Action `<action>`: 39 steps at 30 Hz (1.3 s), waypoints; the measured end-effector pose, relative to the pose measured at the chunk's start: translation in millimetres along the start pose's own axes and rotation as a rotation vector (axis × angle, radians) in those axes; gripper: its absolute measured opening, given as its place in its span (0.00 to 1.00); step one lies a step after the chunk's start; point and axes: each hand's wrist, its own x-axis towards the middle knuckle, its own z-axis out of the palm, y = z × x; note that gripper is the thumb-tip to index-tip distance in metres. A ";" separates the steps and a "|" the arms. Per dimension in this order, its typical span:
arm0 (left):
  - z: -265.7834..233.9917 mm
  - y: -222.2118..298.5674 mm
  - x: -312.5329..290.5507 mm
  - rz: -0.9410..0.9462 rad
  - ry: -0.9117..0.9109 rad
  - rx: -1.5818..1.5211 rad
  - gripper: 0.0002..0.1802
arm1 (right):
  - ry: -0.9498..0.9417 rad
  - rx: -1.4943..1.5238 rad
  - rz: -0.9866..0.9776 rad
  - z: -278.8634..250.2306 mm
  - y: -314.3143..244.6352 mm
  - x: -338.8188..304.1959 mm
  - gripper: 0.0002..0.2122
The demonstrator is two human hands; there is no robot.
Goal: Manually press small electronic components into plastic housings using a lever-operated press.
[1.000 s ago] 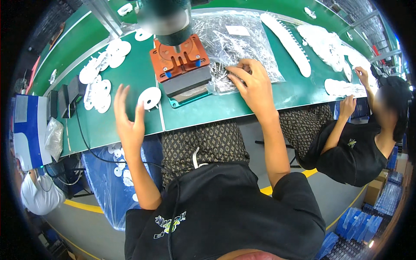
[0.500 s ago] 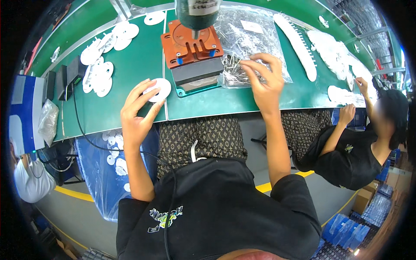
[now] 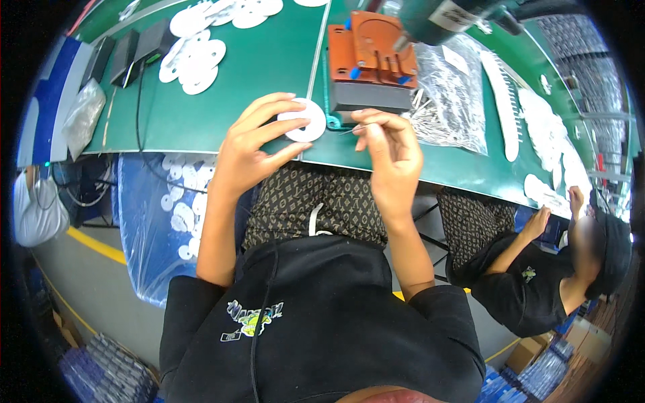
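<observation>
My left hand grips a white plastic disc with a small hole in it, fingertips on its top and thumb at its near edge, above the front of the green table. My right hand pinches a thin metal pin between thumb and fingers; its tip points left, a short gap from the disc. Beyond my hands stands an orange fixture on a dark block, under a dark green machine head. Right of the fixture, a clear plastic bag holds many metal pins.
White discs lie in piles at the back left, beside black boxes and a hanging cable. A long white strip with pins lies right of the bag. A co-worker handles white parts at right. A blue bin holds more discs.
My right hand has left the bag and moved left with a pin toward the disc. The disc in my left hand stays gripped. The whole view has turned and shifted.
</observation>
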 end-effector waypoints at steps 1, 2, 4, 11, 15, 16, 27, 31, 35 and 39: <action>0.5 -0.2 -0.2 0.016 0.016 0.001 0.22 | -0.031 -0.093 -0.047 7.4 7.8 -3.1 0.06; 0.8 -0.7 -1.0 0.005 0.018 0.008 0.22 | -0.059 -0.189 -0.099 11.4 16.7 -5.5 0.06; 1.7 -1.9 -4.2 0.026 0.035 0.014 0.22 | -0.107 -0.384 -0.262 18.4 29.4 -6.1 0.06; 5.0 -0.4 -5.4 0.016 0.029 0.007 0.19 | -0.079 -0.212 -0.137 25.1 35.8 -8.4 0.06; 3.6 0.6 -4.5 0.013 0.031 0.044 0.17 | -0.097 -0.258 -0.163 24.7 37.0 -7.2 0.06; 3.8 2.2 -3.1 0.015 0.033 0.036 0.16 | -0.089 -0.258 -0.168 22.9 36.4 -7.8 0.06; 0.3 -2.6 2.9 0.027 -0.010 0.050 0.18 | -0.135 -0.375 -0.467 23.6 38.5 -1.5 0.05; -1.4 -1.8 -1.5 -0.051 -0.030 0.044 0.17 | -0.187 -0.562 -0.557 31.6 29.0 3.8 0.06; -3.8 5.6 -5.2 -0.201 0.008 -0.067 0.20 | -0.204 -0.673 -0.648 35.2 21.2 1.5 0.09; -11.6 25.6 5.5 -0.081 0.077 -0.055 0.21 | -0.092 -0.723 -0.685 -12.7 12.0 -11.6 0.11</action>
